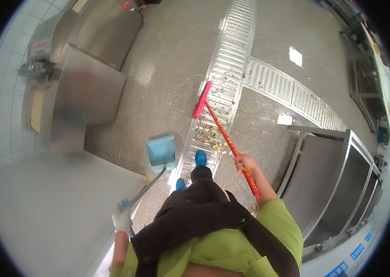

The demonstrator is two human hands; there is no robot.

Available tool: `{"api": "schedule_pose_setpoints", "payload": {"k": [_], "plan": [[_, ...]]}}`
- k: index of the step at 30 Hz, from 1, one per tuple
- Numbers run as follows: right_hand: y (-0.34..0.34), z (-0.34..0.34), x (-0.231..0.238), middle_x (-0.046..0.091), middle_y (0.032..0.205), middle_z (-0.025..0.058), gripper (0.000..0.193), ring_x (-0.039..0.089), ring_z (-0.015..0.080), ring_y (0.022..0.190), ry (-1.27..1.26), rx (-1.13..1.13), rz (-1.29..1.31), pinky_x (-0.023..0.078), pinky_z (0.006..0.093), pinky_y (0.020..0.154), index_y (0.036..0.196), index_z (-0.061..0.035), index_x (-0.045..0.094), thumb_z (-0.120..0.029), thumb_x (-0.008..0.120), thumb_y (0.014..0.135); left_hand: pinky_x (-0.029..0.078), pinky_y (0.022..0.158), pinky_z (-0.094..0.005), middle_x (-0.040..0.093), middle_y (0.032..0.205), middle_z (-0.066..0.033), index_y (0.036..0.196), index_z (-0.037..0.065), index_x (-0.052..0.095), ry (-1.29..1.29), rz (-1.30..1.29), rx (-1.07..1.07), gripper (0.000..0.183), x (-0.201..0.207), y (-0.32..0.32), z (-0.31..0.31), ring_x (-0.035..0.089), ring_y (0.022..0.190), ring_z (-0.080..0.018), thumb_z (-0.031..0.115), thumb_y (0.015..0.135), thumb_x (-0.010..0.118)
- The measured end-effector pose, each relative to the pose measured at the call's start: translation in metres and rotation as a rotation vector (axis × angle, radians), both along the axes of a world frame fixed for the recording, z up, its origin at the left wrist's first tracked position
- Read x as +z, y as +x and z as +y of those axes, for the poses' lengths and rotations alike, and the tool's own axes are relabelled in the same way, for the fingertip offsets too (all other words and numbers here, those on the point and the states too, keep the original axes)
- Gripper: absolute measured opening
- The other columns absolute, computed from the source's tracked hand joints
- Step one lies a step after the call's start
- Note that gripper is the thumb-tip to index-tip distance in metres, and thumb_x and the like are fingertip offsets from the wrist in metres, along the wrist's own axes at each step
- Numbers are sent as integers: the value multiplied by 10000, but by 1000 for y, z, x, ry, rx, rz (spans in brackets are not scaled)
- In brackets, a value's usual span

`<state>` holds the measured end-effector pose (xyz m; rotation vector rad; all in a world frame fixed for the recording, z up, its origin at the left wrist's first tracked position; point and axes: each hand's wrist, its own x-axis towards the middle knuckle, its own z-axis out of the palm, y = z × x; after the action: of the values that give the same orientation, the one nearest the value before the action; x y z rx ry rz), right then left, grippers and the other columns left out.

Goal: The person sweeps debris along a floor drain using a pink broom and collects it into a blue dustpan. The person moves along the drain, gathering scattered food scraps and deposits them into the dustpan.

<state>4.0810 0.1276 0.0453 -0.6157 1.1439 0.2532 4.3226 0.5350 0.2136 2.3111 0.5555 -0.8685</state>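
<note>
My right hand (244, 161), bare, is wrapped round the red patterned handle of a broom (226, 136). Its pink-red head (202, 99) rests at the left edge of a metal floor grating (228, 55). Green and pale vegetable scraps (213, 138) lie scattered on the grating, between the broom head and my blue boots (200, 158). At the lower left my left hand (122, 219), in a white and blue glove, grips the dark handle of a dustpan (162, 147). The blue pan lies on the floor left of the grating, with a comb-like toothed edge near its handle.
Large stainless steel equipment (86, 87) stands along the left wall, with a pale flat-topped surface (61, 198) nearer me. On the right is a metal-framed steel cabinet (324, 175). A side grating (292, 90) branches right. The grey floor (167, 51) shines in patches.
</note>
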Motion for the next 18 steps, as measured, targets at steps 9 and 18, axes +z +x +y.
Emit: {"api": "schedule_pose_setpoints", "payload": {"k": [9, 18], "plan": [[-120, 138, 87, 388, 491, -11, 52, 350, 82, 352, 52, -373, 144, 305, 232, 318, 723, -65, 465, -64, 514, 707, 292, 300, -238, 426, 498, -1, 876, 45, 523, -173, -304, -309, 185, -48, 115, -66, 374, 331, -86, 130, 711, 513], [-63, 323, 32, 443, 513, 19, 167, 446, 143, 412, 332, -1369, -28, 380, 264, 357, 662, -74, 416, -147, 468, 802, 267, 278, -232, 394, 490, 2, 813, 67, 501, -90, -105, -602, 110, -62, 238, -179, 336, 310, -85, 115, 715, 503]]}}
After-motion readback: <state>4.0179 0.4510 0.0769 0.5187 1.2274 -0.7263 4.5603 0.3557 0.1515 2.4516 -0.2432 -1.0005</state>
